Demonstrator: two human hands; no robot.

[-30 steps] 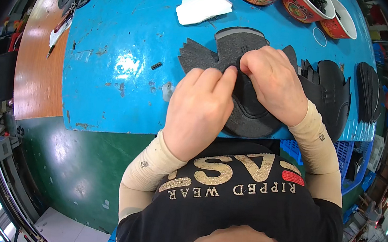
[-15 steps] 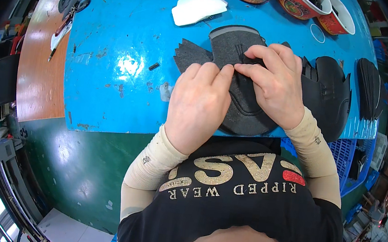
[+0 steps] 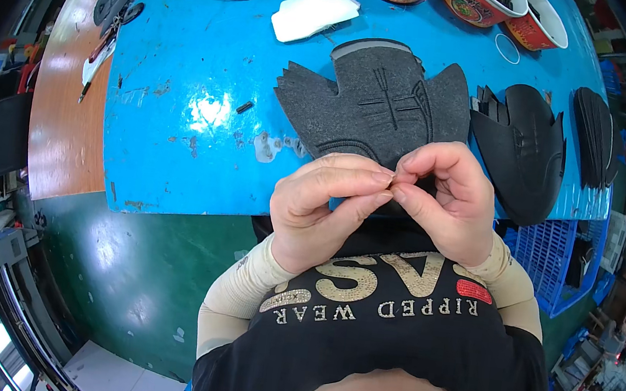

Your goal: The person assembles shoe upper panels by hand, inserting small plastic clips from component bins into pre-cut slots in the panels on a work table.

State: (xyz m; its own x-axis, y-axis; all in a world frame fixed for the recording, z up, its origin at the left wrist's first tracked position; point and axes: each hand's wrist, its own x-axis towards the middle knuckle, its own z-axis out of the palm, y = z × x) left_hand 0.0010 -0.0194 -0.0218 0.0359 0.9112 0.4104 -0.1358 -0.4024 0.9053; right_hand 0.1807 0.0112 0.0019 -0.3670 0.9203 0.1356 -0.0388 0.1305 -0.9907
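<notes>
My left hand (image 3: 323, 204) and my right hand (image 3: 452, 205) meet at the front edge of the table, thumb and forefinger of each pinched together. Their fingertips touch. Whatever is between them, if anything, is too small to make out. Just beyond lies a dark grey, felt-like cut piece (image 3: 366, 97), perhaps a shoe upper, flat on the table. It has stitched or raised lines, a notched left edge and a paler strip along its far edge. My hands hide its near part.
More black cut pieces (image 3: 521, 161) lie at right, beside a fanned black stack (image 3: 596, 139). Farther off are a white folded sheet (image 3: 316, 16), red paper bowls (image 3: 482, 8) and a clear ring (image 3: 507, 49). A small black bit (image 3: 245, 107) sits at left. A blue crate (image 3: 553, 258) stands below the right edge.
Both hands have drawn back off the grey piece toward my body, fingertips now pinched together. More of the piece's stitched middle and right wing shows.
</notes>
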